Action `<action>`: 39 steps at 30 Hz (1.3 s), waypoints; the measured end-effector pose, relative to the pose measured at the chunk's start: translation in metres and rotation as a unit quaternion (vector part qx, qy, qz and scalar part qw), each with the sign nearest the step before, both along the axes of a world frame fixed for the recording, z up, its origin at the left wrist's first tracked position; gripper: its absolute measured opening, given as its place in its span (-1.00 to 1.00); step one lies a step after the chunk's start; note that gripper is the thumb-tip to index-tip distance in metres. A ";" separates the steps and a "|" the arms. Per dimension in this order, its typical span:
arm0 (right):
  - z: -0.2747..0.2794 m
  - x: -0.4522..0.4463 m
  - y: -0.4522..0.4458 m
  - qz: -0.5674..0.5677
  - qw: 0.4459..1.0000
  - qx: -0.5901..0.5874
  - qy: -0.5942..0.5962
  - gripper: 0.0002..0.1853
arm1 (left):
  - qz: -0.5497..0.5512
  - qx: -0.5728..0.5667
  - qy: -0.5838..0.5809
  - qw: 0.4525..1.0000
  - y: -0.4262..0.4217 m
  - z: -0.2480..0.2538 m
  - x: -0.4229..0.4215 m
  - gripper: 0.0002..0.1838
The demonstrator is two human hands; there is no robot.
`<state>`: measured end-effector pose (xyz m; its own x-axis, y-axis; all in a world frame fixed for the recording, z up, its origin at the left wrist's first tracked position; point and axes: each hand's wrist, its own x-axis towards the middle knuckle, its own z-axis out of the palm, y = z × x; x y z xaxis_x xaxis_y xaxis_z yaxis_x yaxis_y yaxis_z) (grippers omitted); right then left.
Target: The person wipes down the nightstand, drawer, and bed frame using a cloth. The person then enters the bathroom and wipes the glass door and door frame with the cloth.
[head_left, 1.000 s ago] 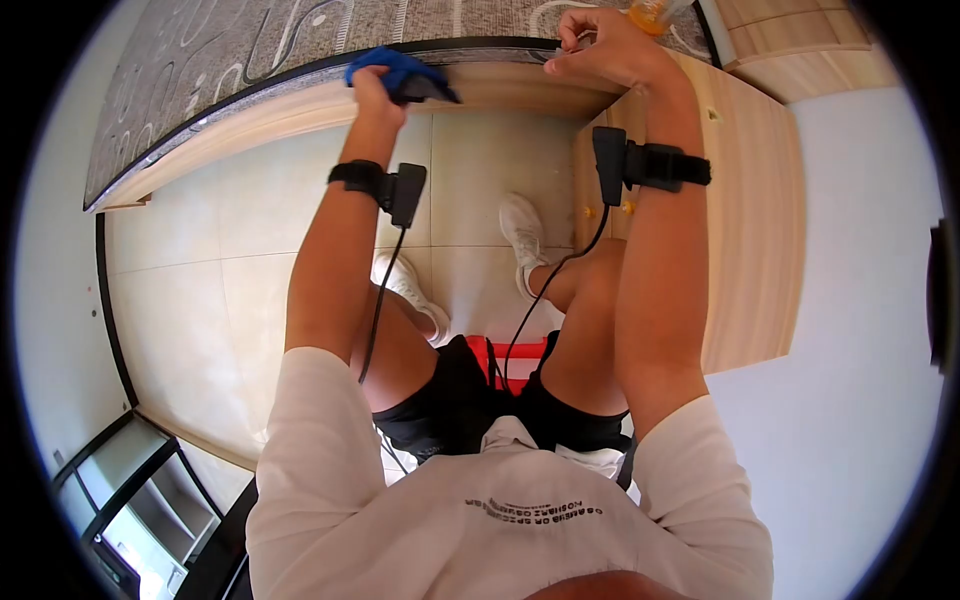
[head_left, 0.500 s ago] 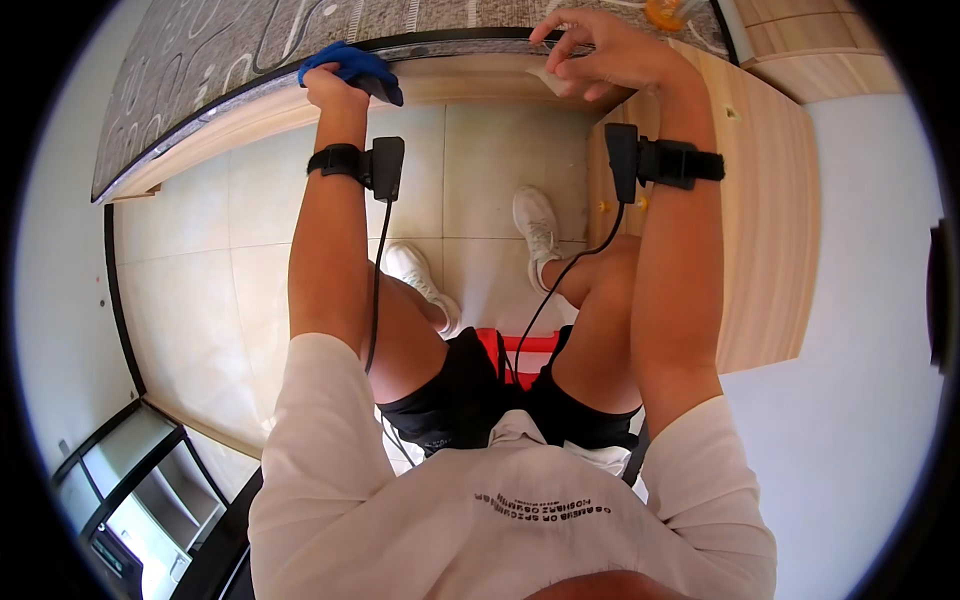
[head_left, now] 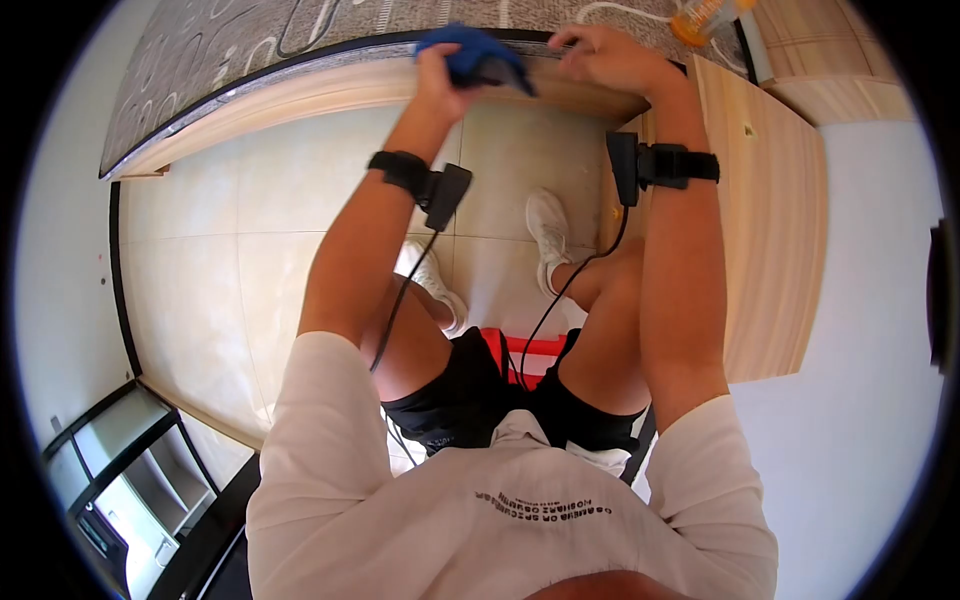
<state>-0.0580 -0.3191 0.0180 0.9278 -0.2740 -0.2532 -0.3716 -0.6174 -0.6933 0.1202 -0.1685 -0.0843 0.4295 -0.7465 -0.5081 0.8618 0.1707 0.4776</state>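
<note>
My left hand [head_left: 445, 82] is closed around a blue cloth [head_left: 470, 55] with a dark grey part hanging at its right side. It holds the cloth over the dark front edge of the table [head_left: 300, 80]. To the right, my right hand [head_left: 605, 58] hovers at the same edge, fingers bent and apart, with nothing visible in them. A gap separates the right hand from the cloth. Each wrist wears a black strap with a box and a cable.
A patterned grey-brown cover [head_left: 230, 60] lies on the tabletop. An orange bottle [head_left: 695, 22] stands at the back right. A wooden cabinet [head_left: 760, 220] is beside my right arm. Beneath me are a red stool [head_left: 535, 346] and the tiled floor [head_left: 190, 290].
My left hand has moved right along the table edge with the blue cloth, closer to the right hand. The right hand has shifted slightly, its fingers less spread.
</note>
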 end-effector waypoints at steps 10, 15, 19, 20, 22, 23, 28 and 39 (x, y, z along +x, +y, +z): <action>-0.081 -0.014 -0.010 -0.096 0.966 0.130 0.201 -0.58 | 0.188 -0.072 -0.219 0.955 0.088 -0.070 0.141 -0.77; -0.125 -0.004 -0.007 -0.165 0.948 0.194 0.188 -0.59 | 0.364 0.037 -0.085 0.927 0.047 -0.026 0.099 -0.68; -0.126 0.012 0.006 -0.135 0.955 0.172 0.201 -0.58 | 0.183 0.023 -0.050 0.982 0.015 -0.067 0.047 -0.49; -0.125 0.013 0.008 -0.139 0.955 0.190 0.180 -0.58 | 0.147 -0.010 -0.031 0.989 0.001 -0.057 0.011 -0.45; -0.127 0.017 -0.003 -0.129 0.954 0.179 0.205 -0.54 | 0.058 -0.062 0.067 0.994 -0.026 -0.046 -0.038 -0.43; -0.128 0.019 -0.005 -0.125 0.951 0.170 0.226 -0.49 | 0.070 -0.103 0.081 0.989 -0.041 -0.047 -0.055 -0.44; -0.136 0.010 0.013 -0.195 0.946 0.126 0.226 -0.49 | 0.007 0.009 0.058 0.998 -0.029 -0.042 -0.049 -0.54; -0.120 0.109 0.061 -0.058 0.955 0.288 -0.030 -0.44 | 0.398 0.103 -0.146 0.900 0.061 -0.055 0.111 -0.75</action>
<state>0.0512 -0.2584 -0.1025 0.9172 -0.2066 -0.3407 -0.3637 -0.0847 -0.9276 0.2313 -0.1070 -0.1395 0.9241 -0.0463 -0.3792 0.3383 0.5605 0.7559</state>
